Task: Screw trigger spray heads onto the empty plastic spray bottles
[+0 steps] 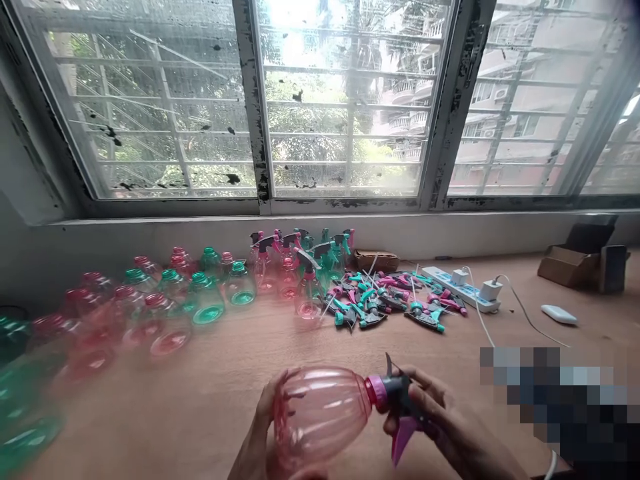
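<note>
A clear pink spray bottle (323,417) lies tilted on its side above the near part of the table. My left hand (263,420) is wrapped round its base end, with some fingers hidden behind and below the bottle. At the neck, a black and pink trigger sprayer head (395,393) sits against the bottle's mouth; whether it is fully screwed on I cannot tell. My right hand (433,413) grips that sprayer head, its pink trigger pointing down toward me. Beyond the hands lies a heap of loose sprayer heads (370,300) in pink, teal and black.
Several open pink and green bottles (205,300) stand at the left. Bottles with sprayer heads (307,293) stand near the wall. A power strip (463,290) with plugged cables, a white mouse (559,315) and a cardboard box (570,267) are on the right. A pixelated patch covers the lower right.
</note>
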Demonstrator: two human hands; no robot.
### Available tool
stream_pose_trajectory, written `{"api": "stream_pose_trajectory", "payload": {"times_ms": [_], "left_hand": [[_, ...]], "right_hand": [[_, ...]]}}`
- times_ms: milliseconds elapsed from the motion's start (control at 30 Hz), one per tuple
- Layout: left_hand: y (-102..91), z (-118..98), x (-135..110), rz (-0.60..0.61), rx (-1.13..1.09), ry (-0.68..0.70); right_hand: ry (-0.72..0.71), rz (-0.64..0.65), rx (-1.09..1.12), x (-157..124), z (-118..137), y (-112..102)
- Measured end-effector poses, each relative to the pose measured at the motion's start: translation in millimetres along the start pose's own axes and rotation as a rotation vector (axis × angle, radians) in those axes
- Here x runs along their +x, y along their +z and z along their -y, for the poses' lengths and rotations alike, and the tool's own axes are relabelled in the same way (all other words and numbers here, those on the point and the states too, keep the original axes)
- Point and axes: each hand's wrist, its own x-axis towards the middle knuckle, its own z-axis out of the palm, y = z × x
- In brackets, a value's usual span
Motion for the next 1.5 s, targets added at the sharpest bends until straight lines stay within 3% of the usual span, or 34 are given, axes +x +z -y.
{"api": "stream_pose_trajectory", "payload": {"times_ms": [67,200,333,433,467,667,933,1200,1500], "left_hand": [[0.4,3.9,0.9,0.031,0.054,-0.054],[-0.6,12.5,0.7,0.152,0.15,-0.001],[-4.3,18.5,2.1,0.203,0.007,0.037],[-10.0,16.1,4.1,0.284,-0.015,0.006],[-12.0,14.0,4.7,0.321,0.019,-0.018],[-17.0,4.0,7.1,0.425,0.18,-0.118],[-13.9,6.4,7.1,0.41,0.194,-0.078],[-17.1,3.5,6.8,0.455,0.248,-0.083],[-13.1,14.2,5.0,0.404,0.269,-0.052]], "right_hand": [[-0.1,0.017,-0.236,-0.5,21.6,0.5],[-0.331,-0.05,-0.645,16.7,68.9,17.1],[-0.66,0.037,-0.93,60.4,101.3,45.5],[-0.919,0.018,-1.105,101.0,111.3,71.4],[-0.937,0.051,-1.119,114.6,112.0,80.5],[-0.945,0.205,-1.296,186.0,97.7,129.0],[-0.844,0.182,-1.596,243.7,89.6,159.0],[-0.754,0.223,-1.721,268.9,80.4,168.3],[-0.659,0.257,-1.823,273.9,98.4,152.4]]}}
